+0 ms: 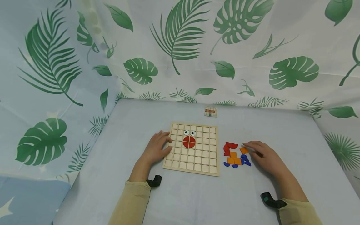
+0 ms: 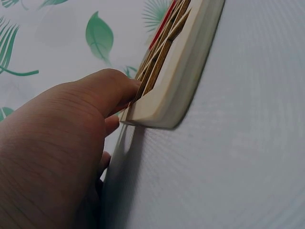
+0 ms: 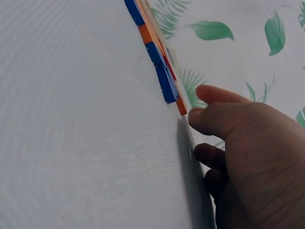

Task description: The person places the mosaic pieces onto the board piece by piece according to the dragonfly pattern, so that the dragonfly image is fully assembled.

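Observation:
My left hand (image 1: 156, 148) rests at the left edge of a square wooden grid board (image 1: 177, 164). In the left wrist view the thumb lies over the rim of the board (image 2: 164, 95). Two round eye pieces (image 1: 187, 132) and a red disc of quarter pieces (image 1: 189, 142) sit on the grid. To the right of the board, my right hand (image 1: 265, 156) hovers beside an orange square tile (image 1: 244, 150), thumb and fingers apart. In the right wrist view a small gap shows between the thumb and the orange tile (image 3: 181, 106). Nothing is in its grasp.
Loose red pieces (image 1: 232, 145), orange squares (image 1: 233, 154) and blue pieces (image 1: 234, 166) lie in a cluster right of the board. A small pattern card (image 1: 211, 111) lies behind it on the white table (image 1: 180, 200). Leaf-printed curtains (image 1: 197, 78) hang around the table.

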`<action>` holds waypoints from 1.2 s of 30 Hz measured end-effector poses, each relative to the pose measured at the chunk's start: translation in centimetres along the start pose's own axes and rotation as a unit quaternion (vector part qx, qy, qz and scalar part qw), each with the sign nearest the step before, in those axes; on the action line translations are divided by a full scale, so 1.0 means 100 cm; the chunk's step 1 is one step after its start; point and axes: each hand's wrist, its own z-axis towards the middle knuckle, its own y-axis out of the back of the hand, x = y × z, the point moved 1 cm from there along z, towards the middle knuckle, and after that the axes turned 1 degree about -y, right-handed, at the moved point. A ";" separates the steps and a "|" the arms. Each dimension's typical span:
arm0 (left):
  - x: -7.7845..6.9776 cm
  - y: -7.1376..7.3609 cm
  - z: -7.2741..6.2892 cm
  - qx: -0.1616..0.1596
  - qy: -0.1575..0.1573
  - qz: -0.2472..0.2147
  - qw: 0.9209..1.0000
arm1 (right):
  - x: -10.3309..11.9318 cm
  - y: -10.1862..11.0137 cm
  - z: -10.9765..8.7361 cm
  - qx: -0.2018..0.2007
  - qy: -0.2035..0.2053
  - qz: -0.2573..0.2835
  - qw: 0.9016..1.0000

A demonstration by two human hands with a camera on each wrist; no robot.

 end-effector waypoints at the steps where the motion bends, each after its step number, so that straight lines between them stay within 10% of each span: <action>1: 0.000 0.000 0.000 0.000 0.000 0.000 1.000 | 0.000 -0.001 0.000 0.004 -0.001 -0.001 1.000; 36: 0.001 -0.001 -0.001 -0.019 -0.018 -0.006 1.000 | 0.020 0.009 0.010 -0.007 -0.019 0.003 1.000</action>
